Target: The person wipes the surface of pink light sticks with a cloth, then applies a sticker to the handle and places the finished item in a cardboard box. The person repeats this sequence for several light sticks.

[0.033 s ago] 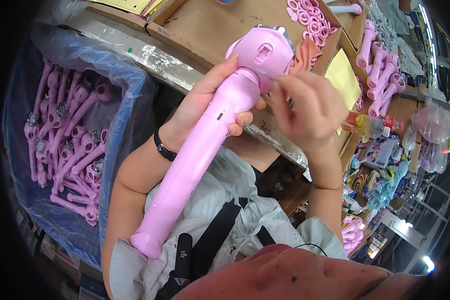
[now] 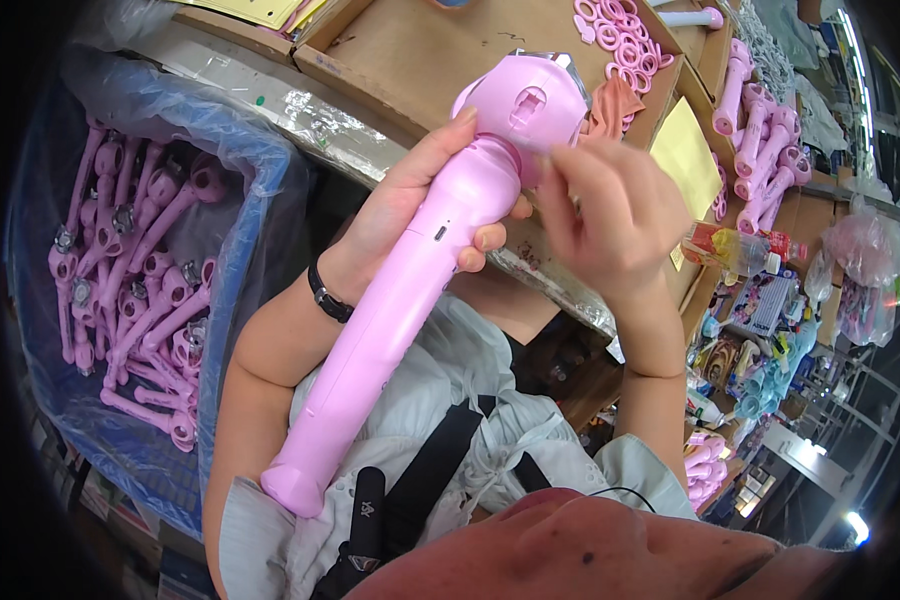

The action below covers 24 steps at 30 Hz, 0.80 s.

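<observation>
A long pink light stick [image 2: 370, 350] slants across my lap, its butt end low at the left and its rounded head [image 2: 530, 105] up over the bench edge. The head has a small recessed slot on its upper face and a clear faceted piece at its far edge. My left hand [image 2: 420, 190] is wrapped round the stick just under the head, thumb on the neck and fingertips showing on the other side. My right hand [image 2: 610, 215] is beside the head's lower right, fingers curled together in a pinch. Whatever they hold, if anything, is hidden and partly blurred.
On the left, a blue plastic-lined bin [image 2: 260, 230] holds many pink stick parts. A cardboard tray [image 2: 400, 50] on the bench has pink rings [image 2: 625, 40]. Right of it lie a yellow sheet [image 2: 688, 160], more pink sticks [image 2: 770, 140] and a bottle [image 2: 730, 250].
My right hand has shifted slightly left and its fingers have moved a little by the head. My left hand and the light stick stay in place.
</observation>
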Available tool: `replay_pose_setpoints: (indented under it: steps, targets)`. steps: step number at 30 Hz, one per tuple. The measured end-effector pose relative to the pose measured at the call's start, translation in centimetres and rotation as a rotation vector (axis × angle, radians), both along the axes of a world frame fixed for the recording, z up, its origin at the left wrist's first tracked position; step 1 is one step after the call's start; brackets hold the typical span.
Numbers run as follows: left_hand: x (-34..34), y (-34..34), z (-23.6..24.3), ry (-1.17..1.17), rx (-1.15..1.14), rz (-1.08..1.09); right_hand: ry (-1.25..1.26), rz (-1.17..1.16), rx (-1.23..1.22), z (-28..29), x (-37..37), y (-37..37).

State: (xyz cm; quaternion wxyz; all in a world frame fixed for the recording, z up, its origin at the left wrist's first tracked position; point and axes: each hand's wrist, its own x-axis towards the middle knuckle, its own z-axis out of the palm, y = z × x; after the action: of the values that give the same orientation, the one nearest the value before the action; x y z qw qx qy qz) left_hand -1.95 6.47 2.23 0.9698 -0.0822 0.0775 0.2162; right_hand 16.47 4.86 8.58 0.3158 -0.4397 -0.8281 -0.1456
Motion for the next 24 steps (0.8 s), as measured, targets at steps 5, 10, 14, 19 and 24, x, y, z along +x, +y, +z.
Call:
replay_pose_setpoints:
  steps: [5,10,14,19,24]
  targets:
    - [0.00,-0.02,0.08,-0.006,-0.004,0.004,-0.051,0.000,0.039,0.30,-0.10,-0.27]
    - [0.06,-0.03,0.07,0.007,0.018,0.009,-0.003,-0.163,0.022,0.80,-0.30,0.01]
    - [0.03,-0.04,0.05,0.017,0.006,-0.003,-0.094,0.017,-0.060,0.74,-0.50,-0.23]
    - [-0.01,0.01,0.06,-0.012,0.008,0.009,0.003,-0.040,-0.022,0.28,0.00,-0.35]
    - [-0.04,-0.11,0.06,0.051,0.011,-0.006,-0.009,-0.087,0.027,0.03,0.11,-0.50]
